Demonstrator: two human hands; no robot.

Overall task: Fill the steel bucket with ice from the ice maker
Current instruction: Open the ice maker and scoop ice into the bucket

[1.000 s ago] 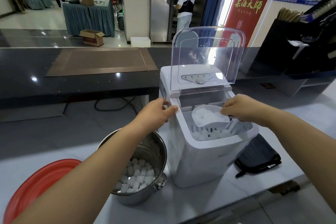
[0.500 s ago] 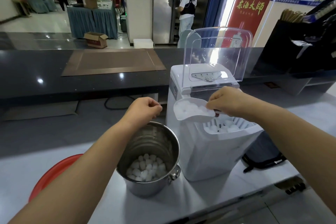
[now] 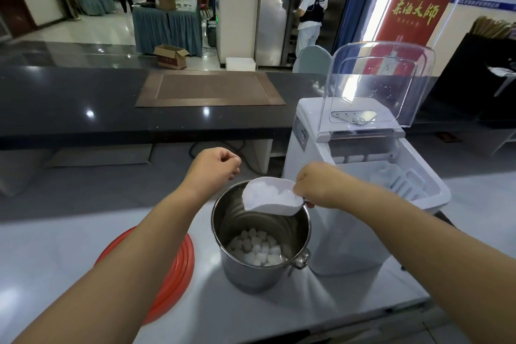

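The steel bucket [image 3: 252, 274] stands on the white counter with a layer of ice cubes [image 3: 258, 249] at its bottom. My right hand [image 3: 318, 188] grips the handle of a white scoop [image 3: 270, 198] heaped with ice, held just over the bucket's far rim. My left hand [image 3: 213, 166] hovers behind the bucket's left side, fingers curled, holding nothing. The white ice maker [image 3: 357, 190] stands right of the bucket with its clear lid [image 3: 377, 84] raised and its basket open.
A red round tray [image 3: 178, 268] lies on the counter left of the bucket, partly under my left forearm. A raised black counter [image 3: 83, 109] with a brown mat runs behind. A person stands at a steel fridge far back.
My right hand lifted the ice-filled scoop out of the ice maker and carried it left over the bucket. My left hand left the ice maker's edge and moved behind the bucket.
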